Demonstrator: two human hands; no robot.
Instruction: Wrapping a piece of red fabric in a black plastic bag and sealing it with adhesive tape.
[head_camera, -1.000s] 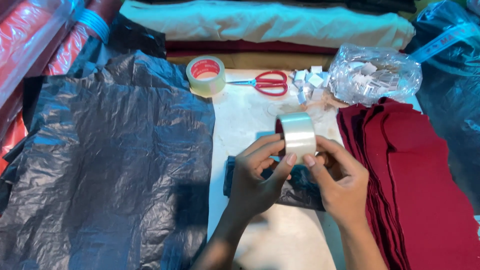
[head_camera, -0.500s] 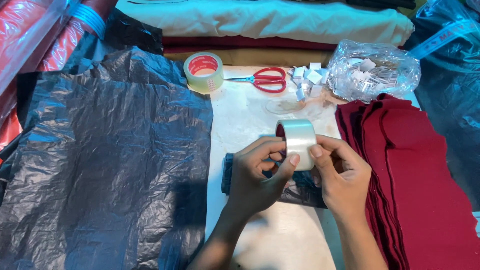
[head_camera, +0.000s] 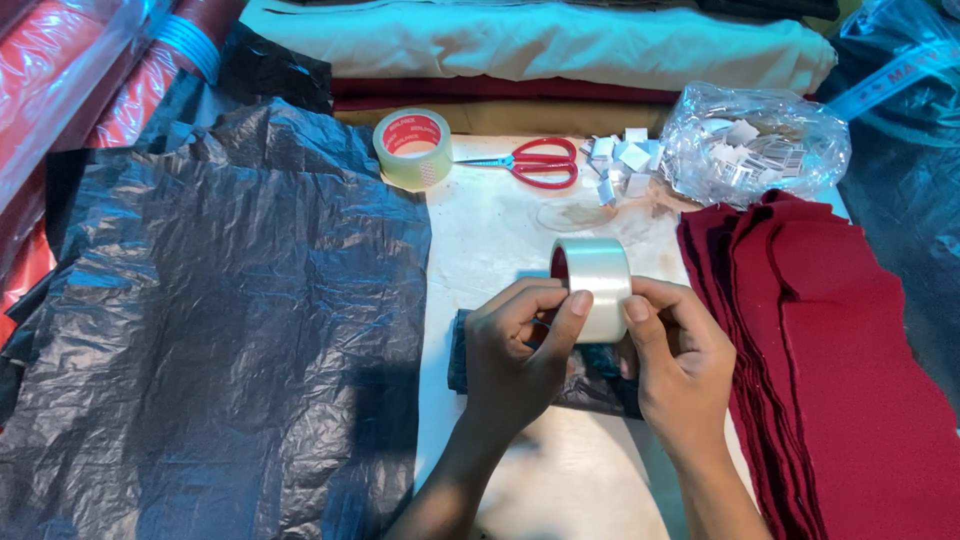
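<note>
Clear tape roll (head_camera: 597, 282) gripped by fingers of both left hand (head_camera: 517, 360) and right hand (head_camera: 677, 362).

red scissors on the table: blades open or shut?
Shut. The scissors lie flat beside the tape roll, blades together in one thin point, red handle loops side by side.

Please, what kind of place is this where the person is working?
Probably a small garment or textile packing workshop. A stack of cut maroon fabric pieces lies on the table, fabric rolls lie behind, and a clear bag of small tags sits near red scissors. Both hands hold a clear tape roll.
</note>
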